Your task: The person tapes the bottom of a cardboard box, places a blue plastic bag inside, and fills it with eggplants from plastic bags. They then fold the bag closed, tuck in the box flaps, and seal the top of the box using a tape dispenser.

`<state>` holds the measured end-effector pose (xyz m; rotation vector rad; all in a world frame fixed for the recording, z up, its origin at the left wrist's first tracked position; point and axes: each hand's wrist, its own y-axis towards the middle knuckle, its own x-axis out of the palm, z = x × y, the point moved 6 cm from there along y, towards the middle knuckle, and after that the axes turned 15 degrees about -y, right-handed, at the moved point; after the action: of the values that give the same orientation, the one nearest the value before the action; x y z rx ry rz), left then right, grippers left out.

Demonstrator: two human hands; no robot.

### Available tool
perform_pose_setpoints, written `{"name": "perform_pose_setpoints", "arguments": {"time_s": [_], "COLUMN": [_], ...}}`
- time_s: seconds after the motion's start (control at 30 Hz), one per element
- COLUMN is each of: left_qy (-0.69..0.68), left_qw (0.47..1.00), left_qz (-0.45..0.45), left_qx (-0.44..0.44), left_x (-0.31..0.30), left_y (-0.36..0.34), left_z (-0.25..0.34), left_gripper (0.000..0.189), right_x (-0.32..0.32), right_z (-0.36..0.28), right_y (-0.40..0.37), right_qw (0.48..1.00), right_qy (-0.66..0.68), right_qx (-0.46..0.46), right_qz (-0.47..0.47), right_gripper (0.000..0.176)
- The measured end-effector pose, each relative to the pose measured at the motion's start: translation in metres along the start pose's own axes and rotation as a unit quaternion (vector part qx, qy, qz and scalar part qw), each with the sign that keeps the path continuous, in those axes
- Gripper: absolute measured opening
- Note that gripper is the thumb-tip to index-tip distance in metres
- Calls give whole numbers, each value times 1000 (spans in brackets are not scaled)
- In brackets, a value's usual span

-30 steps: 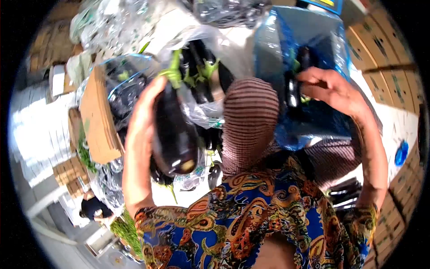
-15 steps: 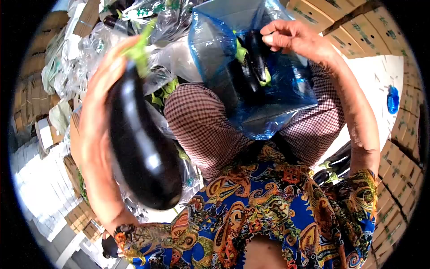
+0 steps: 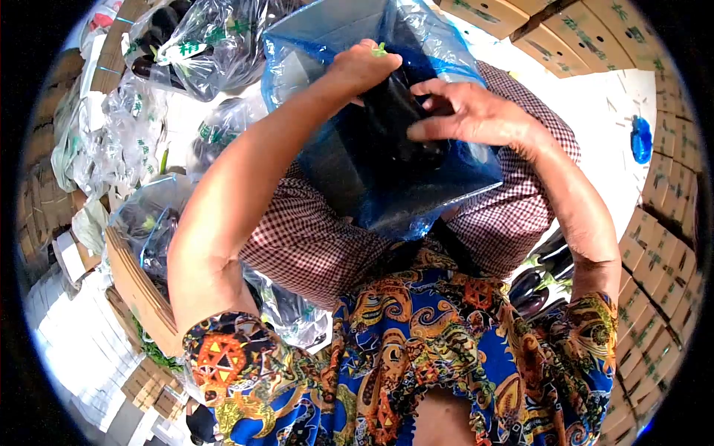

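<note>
Nearest me: patterned shirt [image 3: 401,327], then checked trousers [image 3: 312,241], knees apart. Blue bag [image 3: 416,212] sits between the knees, mouth open.

Left hand [image 3: 364,70] is closed round the stem end of the large eggplant [image 3: 393,104], green tip [image 3: 379,50] poking out above the fingers. Eggplant is tilted, body inside the bag. Right hand [image 3: 472,111] is part open at its right side, thumb and fingers spread; I can't tell how firmly they touch. Bag bottom is too dark for me to read.

By the right thigh I see loose eggplants [image 3: 532,290]. Left of the left arm: cardboard [image 3: 141,275] beside an open clear bag [image 3: 155,219]. Past the blue bag, upper left: filled clear bag [image 3: 212,52] with green print. Right: blue bundle [image 3: 640,140] on the white floor [image 3: 602,160], cartons [image 3: 617,37] stacked beyond.
</note>
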<state>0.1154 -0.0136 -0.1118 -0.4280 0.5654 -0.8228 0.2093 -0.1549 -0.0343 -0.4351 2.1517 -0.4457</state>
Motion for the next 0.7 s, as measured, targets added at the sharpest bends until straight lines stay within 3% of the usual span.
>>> {"name": "perform_pose_setpoints", "arguments": {"time_s": [0.07,0.1,0.2,0.23,0.33,0.37,0.47,0.53,0.6,0.67,0.7], "left_qy": [39,36,152,79,58,49,11,-24,-157,-164,-137], "left_qw": [998,999,985,994,990,990,988,980,951,945,959], "left_qz": [38,23,-27,-71,-127,-130,-153,-195,-265,-221,-182], "left_qx": [-20,9,78,0,4,3,1,8,38,175,170], "left_x": [10,15,39,47,65,67,64,39,-2,-53,-76], "left_y": [19,14,45,33,32,36,40,28,13,-26,-52], "left_z": [-16,-12,-35,-40,-42,-42,-41,-22,-7,15,17], "left_gripper": [70,70,70,68,61,59,56,54,46,38,36], "right_x": [3,7,-4,-4,-5,-8,-19,-24,-24,-29,-27], "right_z": [7,15,2,1,8,12,9,10,16,14,15], "right_y": [3,7,6,8,9,8,4,5,4,1,0], "right_qw": [991,983,960,959,960,960,963,968,967,968,969], "right_qy": [-124,-171,-266,-273,-267,-254,-235,-217,-217,-207,-202], "right_qx": [-35,-55,4,49,56,48,75,72,53,29,17], "right_qz": [-20,21,82,56,65,103,104,100,124,137,143], "right_gripper": [68,59,44,35,35,21,21,23,24,28,29]}}
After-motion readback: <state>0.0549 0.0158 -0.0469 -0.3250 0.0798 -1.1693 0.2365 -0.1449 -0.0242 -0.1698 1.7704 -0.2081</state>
